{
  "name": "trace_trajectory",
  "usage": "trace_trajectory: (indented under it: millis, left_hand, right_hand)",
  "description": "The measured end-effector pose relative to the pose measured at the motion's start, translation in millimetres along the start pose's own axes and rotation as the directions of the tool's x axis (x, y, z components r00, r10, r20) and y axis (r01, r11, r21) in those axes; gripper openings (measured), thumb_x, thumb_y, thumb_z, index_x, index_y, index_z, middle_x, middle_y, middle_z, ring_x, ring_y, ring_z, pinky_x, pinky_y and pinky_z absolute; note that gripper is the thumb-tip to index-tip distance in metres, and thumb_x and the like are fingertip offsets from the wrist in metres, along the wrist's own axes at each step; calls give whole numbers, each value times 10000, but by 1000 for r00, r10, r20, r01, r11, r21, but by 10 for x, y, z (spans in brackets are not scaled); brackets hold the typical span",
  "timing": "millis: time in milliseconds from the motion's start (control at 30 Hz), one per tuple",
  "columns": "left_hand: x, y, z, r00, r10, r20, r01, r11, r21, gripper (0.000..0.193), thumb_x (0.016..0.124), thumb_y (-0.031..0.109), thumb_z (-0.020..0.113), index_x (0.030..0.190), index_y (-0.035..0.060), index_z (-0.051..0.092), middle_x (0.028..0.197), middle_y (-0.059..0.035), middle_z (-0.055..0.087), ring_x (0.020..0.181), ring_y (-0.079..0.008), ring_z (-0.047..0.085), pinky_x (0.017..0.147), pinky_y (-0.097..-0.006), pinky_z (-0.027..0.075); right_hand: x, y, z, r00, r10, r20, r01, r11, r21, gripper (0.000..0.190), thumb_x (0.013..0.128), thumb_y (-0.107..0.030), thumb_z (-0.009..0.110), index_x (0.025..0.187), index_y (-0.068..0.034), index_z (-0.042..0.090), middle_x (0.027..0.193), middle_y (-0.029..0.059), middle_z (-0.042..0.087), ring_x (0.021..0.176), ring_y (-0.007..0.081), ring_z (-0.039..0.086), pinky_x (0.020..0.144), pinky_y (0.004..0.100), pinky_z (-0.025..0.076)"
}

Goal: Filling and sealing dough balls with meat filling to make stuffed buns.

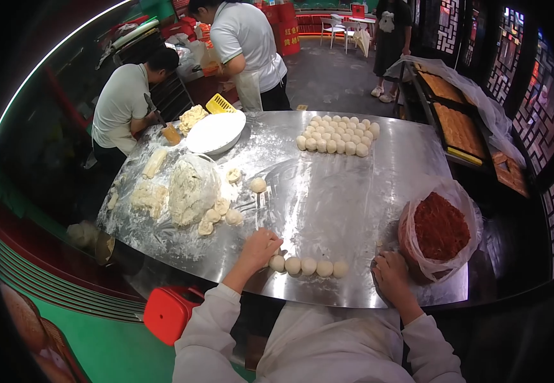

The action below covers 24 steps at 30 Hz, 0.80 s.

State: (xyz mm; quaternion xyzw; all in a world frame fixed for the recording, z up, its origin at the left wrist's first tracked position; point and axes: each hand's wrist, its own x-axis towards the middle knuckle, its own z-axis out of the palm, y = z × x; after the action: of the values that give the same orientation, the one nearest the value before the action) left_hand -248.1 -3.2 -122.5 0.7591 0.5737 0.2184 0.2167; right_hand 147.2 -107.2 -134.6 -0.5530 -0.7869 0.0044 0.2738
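A short row of round dough balls [308,266] lies near the front edge of the steel table [315,206]. At its left end is my left hand [260,248], fingers bent over the table beside the endmost ball; whether it grips one is hidden. My right hand [392,274] rests curled near the table edge, right of the row, and its fingertips are too dark to read. Close by it stands a container lined with a clear plastic bag [408,239], filled with a reddish-brown crumbly filling [439,227]. A single dough ball [258,185] sits farther up the table.
Many dough balls [338,136] form a block at the back. Leftward are a large dough mass [193,189], smaller dough pieces [221,206], a white basin [216,134] and a scraper [161,117]. Two co-workers [123,105] stand beyond. A red stool [166,313] is below left.
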Motion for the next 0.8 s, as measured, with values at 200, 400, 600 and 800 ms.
trace_trajectory:
  millis: [200,400,600,800]
  left_hand:
    - [18,-95,30,999,38,22,-37,998,-59,268,916,283,635,977,28,694,972,-164,632,941,-340,602,835,-435,476]
    - [-369,-20,-183,831,-77,-550,-31,982,-185,172,955,131,560,1038,9,648,992,-149,620,916,-291,591,834,-391,468]
    - [-739,-194,-17,754,-213,-622,119,975,-190,150,947,81,531,1021,1,634,973,-143,602,905,-289,572,823,-381,458]
    - [-805,-271,127,759,-94,-644,123,992,0,139,931,85,546,994,2,638,926,-138,593,870,-273,570,782,-372,460]
  right_hand:
    - [24,17,-6,999,3,-33,-2,1000,6,269,778,-129,721,1017,-80,607,1099,111,590,1044,338,562,898,461,445]
    - [53,-13,53,999,-2,-51,4,999,33,240,792,-126,717,998,-77,604,1104,118,597,1045,337,567,890,464,451]
    - [24,25,-18,1000,11,-10,-10,995,94,235,788,-133,726,984,-81,606,1066,120,594,1016,335,560,889,457,442]
    - [39,-5,-41,998,52,-31,-48,993,111,246,783,-161,739,978,-82,612,1061,92,601,1019,323,559,892,452,438]
